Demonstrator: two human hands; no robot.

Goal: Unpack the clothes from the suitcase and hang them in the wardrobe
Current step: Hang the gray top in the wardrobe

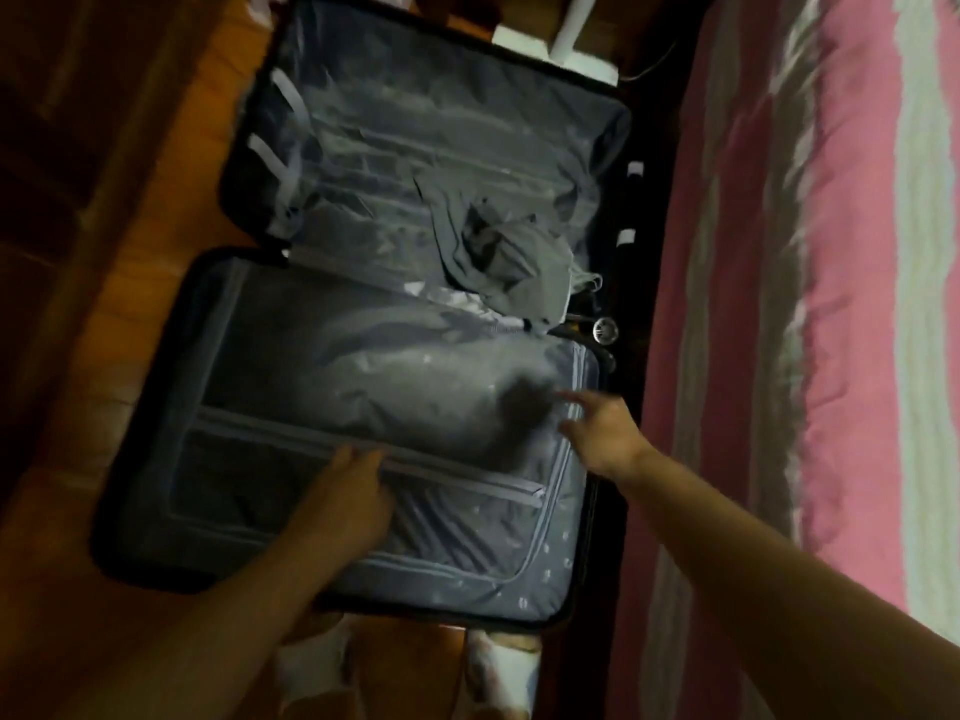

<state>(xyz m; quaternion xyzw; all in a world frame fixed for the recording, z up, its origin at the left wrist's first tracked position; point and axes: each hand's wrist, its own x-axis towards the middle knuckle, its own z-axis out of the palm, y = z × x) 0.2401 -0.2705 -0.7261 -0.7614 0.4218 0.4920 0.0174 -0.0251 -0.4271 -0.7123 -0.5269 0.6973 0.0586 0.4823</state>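
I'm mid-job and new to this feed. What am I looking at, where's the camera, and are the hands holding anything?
There is no machine: one camera on the person's head looks down at their bare hands. An open suitcase lies on a wooden floor beside a bed with a pink striped cover. The near half is shut off by a zipped divider; the far half holds crumpled grey clothes. The left hand rests on the divider by a zip. The right hand reaches, fingers spread, toward the divider's right edge. It holds nothing; the picture is blurred.

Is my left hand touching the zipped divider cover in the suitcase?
Touching. The head view shows the left hand resting on the divider cover, fingers at its zipper line.
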